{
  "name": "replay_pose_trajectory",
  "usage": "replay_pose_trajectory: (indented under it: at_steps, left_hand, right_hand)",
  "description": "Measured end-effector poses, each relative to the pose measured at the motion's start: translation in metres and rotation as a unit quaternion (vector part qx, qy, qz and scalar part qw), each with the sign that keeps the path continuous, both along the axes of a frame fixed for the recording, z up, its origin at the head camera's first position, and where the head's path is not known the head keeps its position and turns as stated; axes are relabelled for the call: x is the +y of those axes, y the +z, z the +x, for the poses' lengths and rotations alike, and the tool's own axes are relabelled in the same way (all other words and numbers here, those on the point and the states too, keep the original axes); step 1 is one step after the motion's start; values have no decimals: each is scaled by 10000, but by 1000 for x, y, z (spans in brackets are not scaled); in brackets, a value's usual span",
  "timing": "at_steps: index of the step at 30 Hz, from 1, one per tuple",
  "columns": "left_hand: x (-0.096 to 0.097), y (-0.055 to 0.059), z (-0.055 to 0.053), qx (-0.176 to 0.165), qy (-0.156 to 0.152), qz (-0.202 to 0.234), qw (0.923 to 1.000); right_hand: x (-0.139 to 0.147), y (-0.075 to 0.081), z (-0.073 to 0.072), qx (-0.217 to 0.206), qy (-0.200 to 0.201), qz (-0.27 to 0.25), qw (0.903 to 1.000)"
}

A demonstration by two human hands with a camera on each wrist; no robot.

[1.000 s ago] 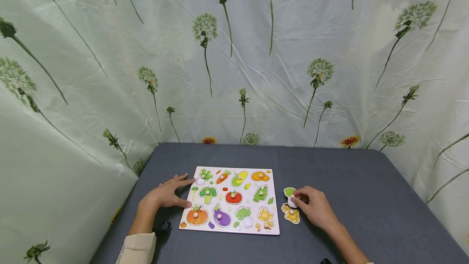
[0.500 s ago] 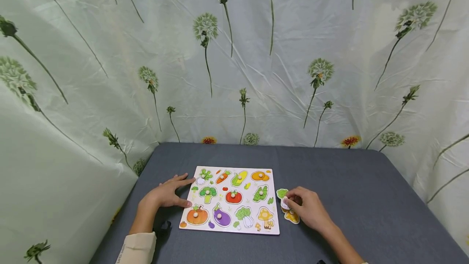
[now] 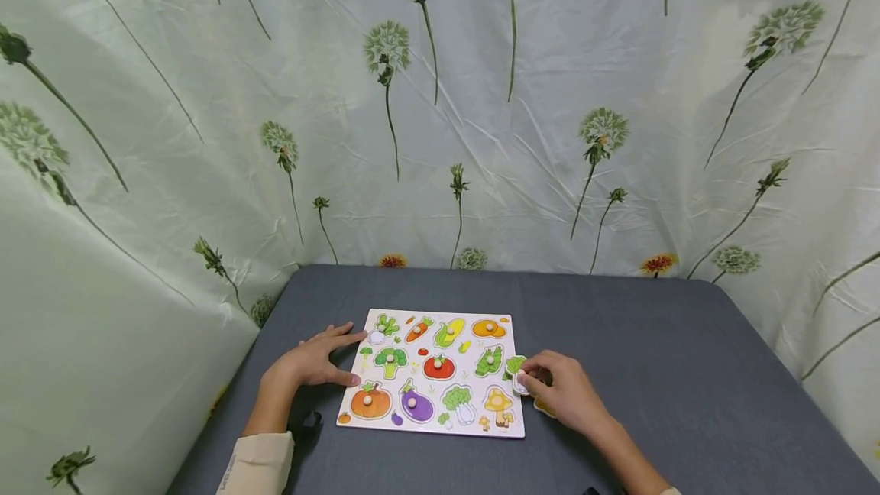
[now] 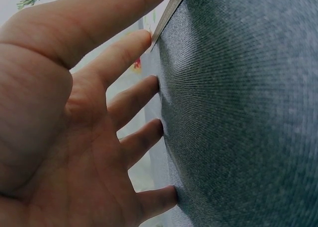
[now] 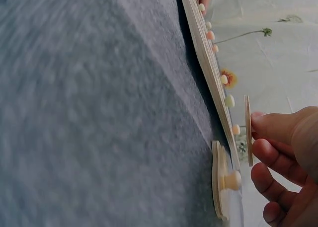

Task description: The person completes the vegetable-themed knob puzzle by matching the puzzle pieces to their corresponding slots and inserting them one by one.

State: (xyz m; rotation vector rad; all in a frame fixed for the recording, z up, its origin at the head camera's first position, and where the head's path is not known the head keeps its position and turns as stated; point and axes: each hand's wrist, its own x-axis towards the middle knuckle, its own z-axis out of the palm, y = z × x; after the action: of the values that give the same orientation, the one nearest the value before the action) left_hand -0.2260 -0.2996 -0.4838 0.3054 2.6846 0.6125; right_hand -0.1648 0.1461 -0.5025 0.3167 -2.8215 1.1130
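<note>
A white wooden puzzle board [image 3: 467, 430] with vegetable pictures lies flat on the table. Several seated pieces carry round knobs, while the bok choy and mushroom spots [image 3: 498, 403] show no knob. My left hand [image 3: 312, 361] is spread at the board's left edge, thumb and index fingertip touching it; in the left wrist view the other fingertips meet the cloth. Thumb and fingers of my right hand [image 3: 567, 392] pinch a bok choy puzzle piece [image 3: 517, 375], raised at the board's right edge. A mushroom puzzle piece [image 5: 218, 182] lies on the cloth under that hand, mostly hidden in the head view.
Dark grey cloth [image 3: 653, 350] covers the table. A pale curtain [image 3: 481, 136] printed with dandelions hangs behind it and along the sides. Some dark object [image 3: 305, 430] sits by the left wrist.
My right hand has carried the bok choy piece leftward, from beside the mushroom piece to the board's right edge. The left hand has stayed in place.
</note>
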Motion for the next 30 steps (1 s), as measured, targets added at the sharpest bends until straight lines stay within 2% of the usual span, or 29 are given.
replay_pose_trajectory:
  at_steps: [4,9,13,24,30]
  left_hand:
    - [-1,-3,0,-23,21,11,10000]
    - [-2,-3,0,-35,5,29,10000]
    - [-2,-2,1,1,-32,39,10000]
    - [-2,7,-2,89,-103,-14,9999]
    - [0,5,1,38,-80,3,10000]
  right_hand:
    - [-5,-2,1,136,132,-24,9998]
    - [-13,-3,4,-7,232,-39,9997]
    - [-19,-2,4,-105,241,-16,9997]
    - [-33,3,2,154,536,-135,9984]
    - [-42,0,6,124,668,-140,9976]
